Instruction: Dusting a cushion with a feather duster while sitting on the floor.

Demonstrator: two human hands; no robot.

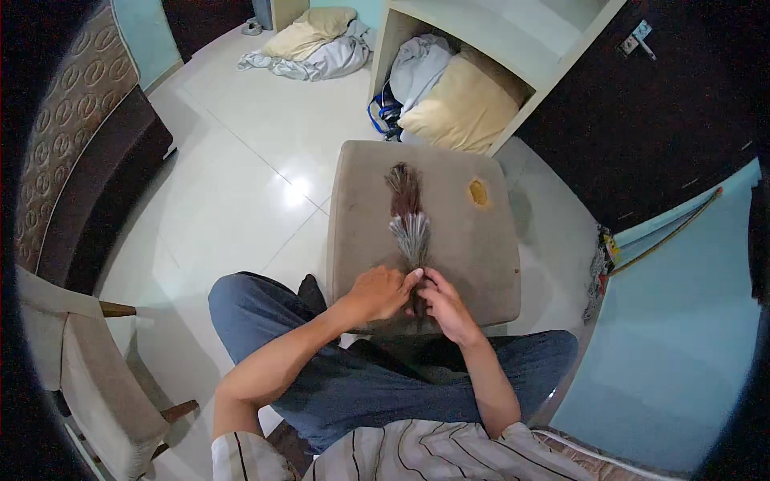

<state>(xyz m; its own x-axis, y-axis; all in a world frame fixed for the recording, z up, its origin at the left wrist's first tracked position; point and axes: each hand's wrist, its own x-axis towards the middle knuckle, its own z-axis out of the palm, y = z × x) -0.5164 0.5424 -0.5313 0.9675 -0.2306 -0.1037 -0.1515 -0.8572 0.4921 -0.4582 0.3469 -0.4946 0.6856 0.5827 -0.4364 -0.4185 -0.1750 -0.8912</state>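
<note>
A bundle of thin strands, like hair or fibre (412, 234), lies lengthwise on a beige padded stool (361, 210). Its far part is dark reddish brown, its middle pale grey, and its near end dark. My left hand (380, 293) grips the near part of the bundle, thumb towards the strands. On the other side, my right hand (444, 303) pinches the same part, its fingers curled and its fingertips close to my left thumb. What exactly lies between the fingers is partly hidden.
A yellow-brown patch (478, 192) marks the stool's top. Beyond it, a shelf unit (541, 96) holds a cream pillow (463, 108) and cloth. More bedding (319, 48) lies on the tiled floor. An upholstered chair (102, 373) stands at left, a light-blue wall at right.
</note>
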